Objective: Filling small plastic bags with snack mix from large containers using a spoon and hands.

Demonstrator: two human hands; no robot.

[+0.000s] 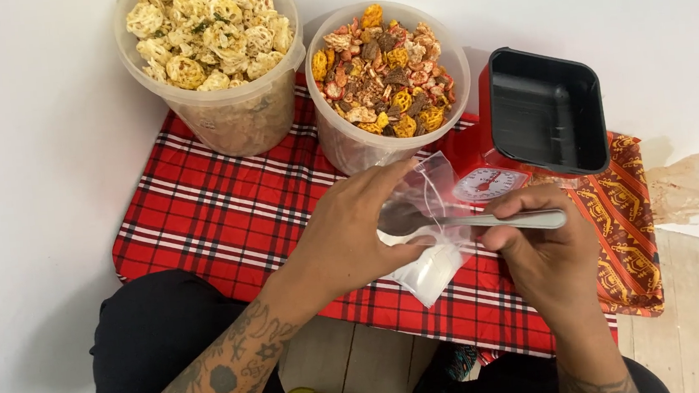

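Over red plaid cloth (224, 207), left hand (344, 235) pinches bag (432, 269); right hand (544, 247) grips spoon (487, 221).

Clear plastic bag (429, 215), metal spoon (486, 221) inside

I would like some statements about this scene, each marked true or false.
1. The left hand holds a clear plastic bag. True.
2. The right hand holds a knife. False: it holds a spoon.
3. Both tubs hold the same snack. False: the left tub holds pale crackers, the right tub a mixed, coloured snack.
4. The black tray on the scale is empty. True.
5. The cloth is red plaid. True.
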